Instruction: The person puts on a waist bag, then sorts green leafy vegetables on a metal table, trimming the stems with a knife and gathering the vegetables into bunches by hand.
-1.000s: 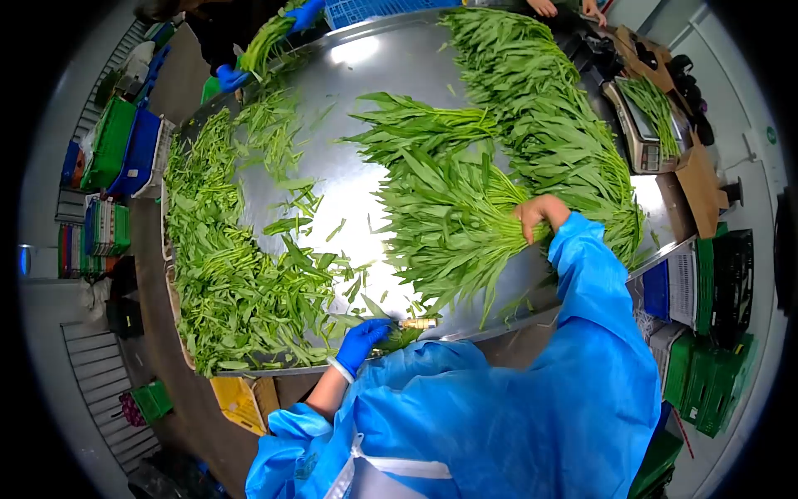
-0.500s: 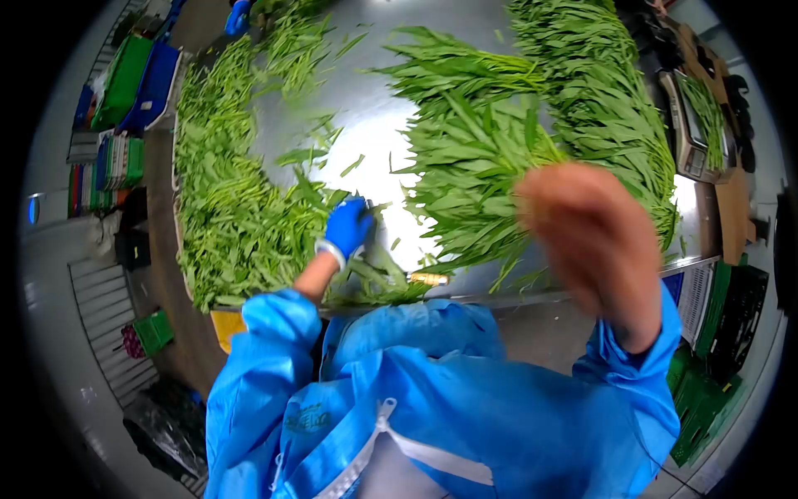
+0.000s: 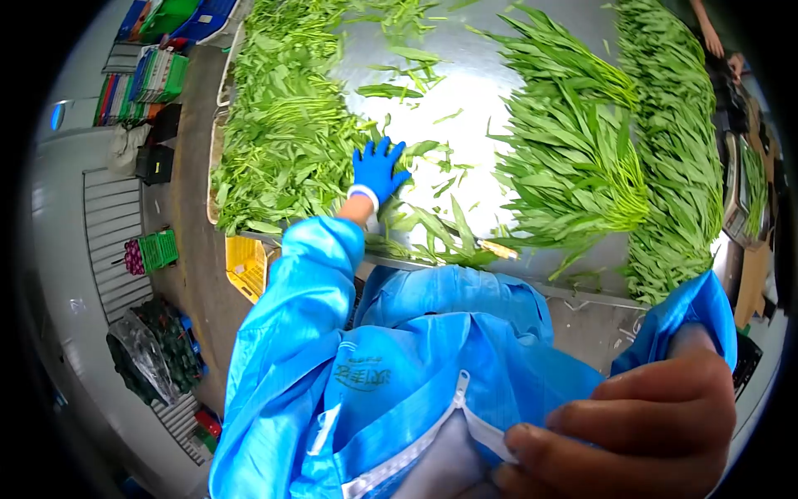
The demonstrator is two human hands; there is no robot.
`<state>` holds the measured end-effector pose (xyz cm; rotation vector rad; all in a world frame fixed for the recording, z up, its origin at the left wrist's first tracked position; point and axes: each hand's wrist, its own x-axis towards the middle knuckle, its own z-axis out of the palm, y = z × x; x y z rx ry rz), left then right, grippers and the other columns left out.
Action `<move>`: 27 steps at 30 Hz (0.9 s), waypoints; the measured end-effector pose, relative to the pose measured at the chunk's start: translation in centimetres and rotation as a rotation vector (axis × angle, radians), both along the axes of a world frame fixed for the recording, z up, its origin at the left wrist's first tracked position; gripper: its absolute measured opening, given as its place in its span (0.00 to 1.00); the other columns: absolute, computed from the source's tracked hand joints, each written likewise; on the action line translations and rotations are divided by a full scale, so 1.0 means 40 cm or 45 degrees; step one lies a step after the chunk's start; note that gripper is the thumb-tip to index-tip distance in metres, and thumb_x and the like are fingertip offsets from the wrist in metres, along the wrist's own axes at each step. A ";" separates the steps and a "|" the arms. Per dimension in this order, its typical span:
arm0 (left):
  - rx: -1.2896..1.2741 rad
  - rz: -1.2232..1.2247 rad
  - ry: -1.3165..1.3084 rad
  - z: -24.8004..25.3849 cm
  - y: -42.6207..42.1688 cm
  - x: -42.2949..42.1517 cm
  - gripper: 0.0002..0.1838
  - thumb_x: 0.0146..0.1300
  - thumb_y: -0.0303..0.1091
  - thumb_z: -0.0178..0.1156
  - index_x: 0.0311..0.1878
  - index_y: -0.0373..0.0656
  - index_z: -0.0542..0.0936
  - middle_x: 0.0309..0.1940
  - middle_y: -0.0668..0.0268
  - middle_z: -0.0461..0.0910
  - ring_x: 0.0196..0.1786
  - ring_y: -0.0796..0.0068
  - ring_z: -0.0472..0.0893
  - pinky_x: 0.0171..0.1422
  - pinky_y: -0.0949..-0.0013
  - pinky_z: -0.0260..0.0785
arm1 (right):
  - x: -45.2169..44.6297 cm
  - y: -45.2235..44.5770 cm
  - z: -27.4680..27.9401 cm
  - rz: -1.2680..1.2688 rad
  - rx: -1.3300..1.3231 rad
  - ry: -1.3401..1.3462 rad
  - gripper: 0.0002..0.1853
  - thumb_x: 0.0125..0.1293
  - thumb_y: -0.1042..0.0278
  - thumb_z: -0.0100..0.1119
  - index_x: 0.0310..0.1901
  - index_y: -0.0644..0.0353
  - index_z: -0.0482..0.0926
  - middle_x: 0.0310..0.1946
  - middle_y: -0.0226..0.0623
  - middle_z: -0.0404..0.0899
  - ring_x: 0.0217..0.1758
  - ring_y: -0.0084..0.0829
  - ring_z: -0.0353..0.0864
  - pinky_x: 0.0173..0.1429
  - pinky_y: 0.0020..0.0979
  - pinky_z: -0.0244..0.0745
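My left hand (image 3: 376, 173), in a blue glove, lies with fingers spread at the inner edge of a loose heap of water spinach (image 3: 287, 125) on the metal table (image 3: 474, 58). Scattered leaves (image 3: 440, 229) lie beside and below it. My right hand (image 3: 644, 416) is bare and held close to the camera, in front of my blue jacket. Its fingers are curled, and its palm side is hidden. Further right on the table are laid-out bunches of water spinach (image 3: 573, 166), stems pointing right, and a longer neat row of greens (image 3: 673, 141).
A small yellow-and-white object (image 3: 499, 249) lies near the table's front edge. A yellow crate (image 3: 247, 266) stands below the table at left. A scale (image 3: 738, 191) with greens is at far right. Another person's hand (image 3: 713, 41) shows at top right.
My right hand has dropped from above the table's right side to my chest. My left fingers have spread out. The camera view has shifted, so the table appears further right and higher.
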<state>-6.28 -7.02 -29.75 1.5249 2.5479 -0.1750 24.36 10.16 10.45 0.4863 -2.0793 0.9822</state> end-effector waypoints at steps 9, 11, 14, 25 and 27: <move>0.063 -0.197 0.006 0.026 -0.243 -0.045 0.36 0.60 0.53 0.58 0.73 0.70 0.62 0.72 0.63 0.62 0.72 0.46 0.61 0.74 0.37 0.45 | -0.107 -0.095 0.106 -0.089 0.208 -0.066 0.10 0.44 0.73 0.61 0.30 0.68 0.82 0.25 0.42 0.80 0.23 0.32 0.77 0.21 0.27 0.65; 0.061 -0.220 -0.052 0.025 -0.309 -0.108 0.38 0.58 0.46 0.58 0.74 0.71 0.60 0.74 0.64 0.60 0.72 0.47 0.60 0.75 0.36 0.43 | -0.149 -0.130 0.135 -0.099 0.271 -0.072 0.10 0.44 0.74 0.60 0.30 0.67 0.82 0.25 0.41 0.80 0.23 0.32 0.77 0.22 0.28 0.66; 0.019 -0.163 -0.012 0.035 -0.424 -0.221 0.38 0.57 0.44 0.59 0.73 0.70 0.62 0.73 0.64 0.61 0.73 0.47 0.60 0.76 0.38 0.43 | -0.222 -0.189 0.161 -0.112 0.322 -0.098 0.09 0.45 0.75 0.60 0.31 0.66 0.82 0.25 0.40 0.80 0.24 0.33 0.78 0.23 0.29 0.67; -0.245 -0.139 0.009 0.024 -0.866 -0.772 0.42 0.54 0.36 0.59 0.74 0.70 0.60 0.73 0.64 0.61 0.72 0.51 0.61 0.76 0.42 0.48 | -0.481 -0.327 -0.211 -0.459 0.214 -0.796 0.13 0.47 0.83 0.55 0.36 0.66 0.82 0.28 0.41 0.81 0.28 0.39 0.79 0.28 0.35 0.71; -0.408 -0.013 0.056 0.010 -0.937 -0.905 0.41 0.54 0.33 0.59 0.74 0.66 0.61 0.71 0.62 0.63 0.73 0.54 0.62 0.76 0.43 0.48 | -0.498 -0.347 -0.367 -0.487 0.081 -0.989 0.17 0.43 0.84 0.56 0.38 0.65 0.82 0.28 0.44 0.80 0.29 0.42 0.80 0.30 0.36 0.75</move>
